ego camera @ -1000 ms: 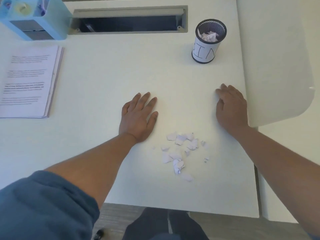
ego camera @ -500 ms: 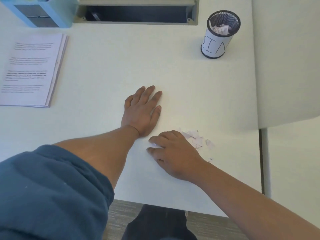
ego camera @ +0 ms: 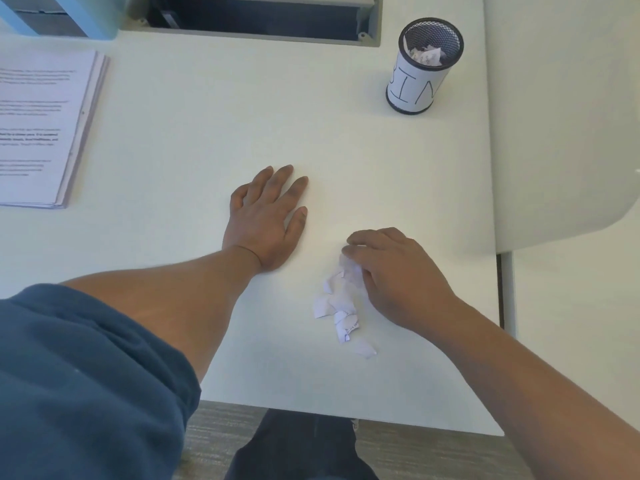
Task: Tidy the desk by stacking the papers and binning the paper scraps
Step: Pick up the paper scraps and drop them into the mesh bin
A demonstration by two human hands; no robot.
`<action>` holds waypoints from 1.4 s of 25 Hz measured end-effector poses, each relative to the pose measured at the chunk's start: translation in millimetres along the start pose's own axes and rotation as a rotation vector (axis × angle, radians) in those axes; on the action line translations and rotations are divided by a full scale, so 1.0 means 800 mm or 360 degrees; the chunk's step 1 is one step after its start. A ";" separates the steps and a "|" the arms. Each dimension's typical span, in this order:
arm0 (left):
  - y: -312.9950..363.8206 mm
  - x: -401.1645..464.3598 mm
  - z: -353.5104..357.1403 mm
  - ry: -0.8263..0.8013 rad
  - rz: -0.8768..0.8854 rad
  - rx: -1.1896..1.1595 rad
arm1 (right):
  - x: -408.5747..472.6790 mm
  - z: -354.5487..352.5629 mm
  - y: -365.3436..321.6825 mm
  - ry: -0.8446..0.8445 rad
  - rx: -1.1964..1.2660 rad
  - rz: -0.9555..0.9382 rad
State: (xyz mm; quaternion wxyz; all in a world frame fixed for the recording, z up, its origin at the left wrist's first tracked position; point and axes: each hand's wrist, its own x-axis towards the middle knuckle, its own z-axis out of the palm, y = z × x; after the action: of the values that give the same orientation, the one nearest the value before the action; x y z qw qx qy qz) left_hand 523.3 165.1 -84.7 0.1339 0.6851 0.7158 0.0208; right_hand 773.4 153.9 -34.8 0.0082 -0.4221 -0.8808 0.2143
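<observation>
Head view: mesh cup (ego camera: 425, 69) labelled "BIN" holds scraps; left hand (ego camera: 265, 220) lies flat on the surface (ego camera: 207, 133); right hand (ego camera: 391, 271), fingers curled, gathers paper scraps (ego camera: 337, 303).

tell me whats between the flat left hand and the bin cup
Only bare white desk between the left hand and the black mesh bin cup, in the head view.

The white bench (ego camera: 207, 133) carries a stack of printed papers (ego camera: 41, 126) at far left, a mesh bin (ego camera: 420, 74) (labelled "BIN", scraps inside) at far right, and loose paper scraps (ego camera: 341, 306) near its front edge. The left hand (ego camera: 266, 220) rests flat on it.
</observation>
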 end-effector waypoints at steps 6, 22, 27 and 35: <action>0.000 0.001 0.003 0.0006 0.0007 -0.0005 | -0.007 -0.019 0.014 -0.0395 0.0163 0.0445; -0.001 0.002 0.004 0.0018 0.0008 0.0011 | 0.013 0.001 0.000 -0.0194 0.0315 0.0281; -0.001 0.001 0.004 0.0005 0.0014 0.0010 | 0.019 -0.018 0.017 -0.0090 0.0522 0.0439; -0.002 0.002 0.005 0.0007 0.0017 0.0017 | 0.069 -0.120 0.060 0.0414 0.1088 0.0746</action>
State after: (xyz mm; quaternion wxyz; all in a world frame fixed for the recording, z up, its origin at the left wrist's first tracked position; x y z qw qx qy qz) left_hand 522.3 165.7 -89.0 0.1285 0.6895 0.7126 0.0192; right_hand 792.1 257.1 24.6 0.2096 -0.6072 -0.6311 0.4347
